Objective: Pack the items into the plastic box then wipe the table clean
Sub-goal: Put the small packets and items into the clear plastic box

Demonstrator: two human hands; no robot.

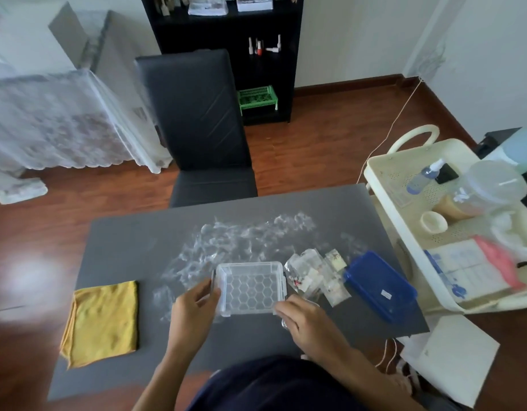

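A clear plastic box (250,287) with a honeycomb floor sits empty near the front middle of the grey table (131,247). My left hand (194,310) grips its left wall. My right hand (306,320) rests at its front right corner, fingers curled on the rim; something clear may be under the fingers. Several small clear bags of items (315,272) lie just right of the box. A blue lid (381,287) lies further right. A folded yellow cloth (103,320) lies at the table's left front. White smears (241,241) cover the table's middle.
A black chair (197,120) stands at the far edge of the table. A cream trolley (383,185) with a spray bottle (425,176), jars and papers stands at the right. A black shelf (226,54) is against the far wall.
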